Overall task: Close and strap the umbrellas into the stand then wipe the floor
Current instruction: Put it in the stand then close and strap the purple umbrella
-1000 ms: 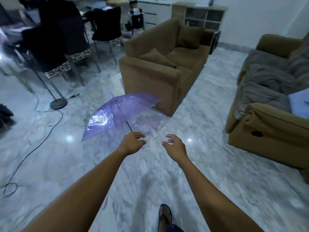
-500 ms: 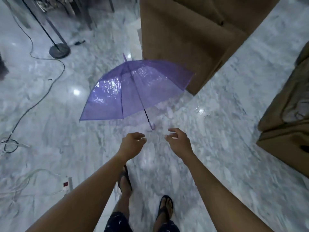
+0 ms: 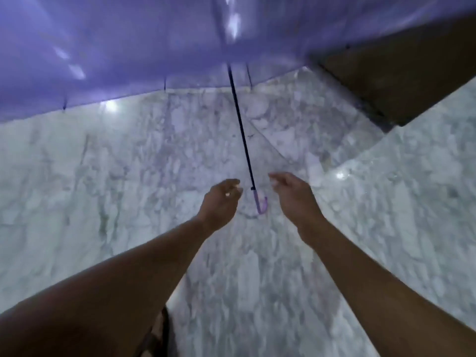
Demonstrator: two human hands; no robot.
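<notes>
Fingers (image 3: 233, 185) of the left hand (image 3: 221, 199) were loosely curled, and those of the right hand (image 3: 293, 194) were gently bent and apart. Both held nothing and flanked, without touching, the curved purple plastic handle (image 3: 261, 204) of the open translucent purple umbrella (image 3: 154, 47). The umbrella sat tipped on the grey-white marble floor (image 3: 103, 176) just beside a brown upholstered sofa (image 3: 399, 81). Its canopy filled the top of the view, and its thin black shaft (image 3: 240, 130) ran down to the handle between the two hands. No stand was in view. The step in hand appeared to be taking hold of the umbrella in order to close it. To do that well, one hand should probably wrap firmly round the handle to steady it. The other could then travel up the shaft to the runner, hidden under the canopy, and draw it down evenly so the ribs fold without snagging the thin film.
</notes>
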